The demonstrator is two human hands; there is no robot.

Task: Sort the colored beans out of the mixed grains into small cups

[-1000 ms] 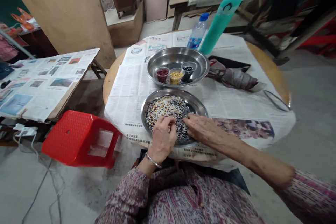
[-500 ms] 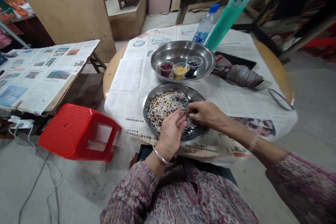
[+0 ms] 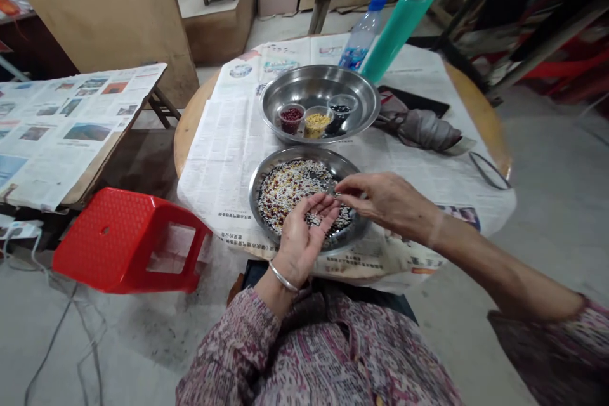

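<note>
A steel basin [image 3: 257, 168] near the table's front edge holds mixed white, black, red and yellow grains and beans [image 3: 285, 187]. Over its front part my left hand [image 3: 309, 228] is turned palm up, lightly cupped with the fingers stretched out; whether small grains lie in the palm I cannot tell. My right hand [image 3: 387, 203] comes in from the right, thumb and forefinger drawn together at the left fingertips; anything between them is too small to make out. Behind, a larger steel basin [image 3: 304, 85] holds clear cups of red beans [image 3: 291, 119], yellow beans [image 3: 316, 125] and black beans [image 3: 342, 108].
Newspaper [image 3: 214, 158] covers the round table. A water bottle [image 3: 362, 35] and a tall teal object [image 3: 409, 22] stand at the back. To the right lies a folded grey umbrella [image 3: 428, 130]. A red stool [image 3: 118, 235] and another newspaper-covered table [image 3: 57, 133] are at the left.
My left hand has turned its palm further up and opened. The fingers of my right hand have lifted from beside the grains to the left fingertips. The view has shifted slightly.
</note>
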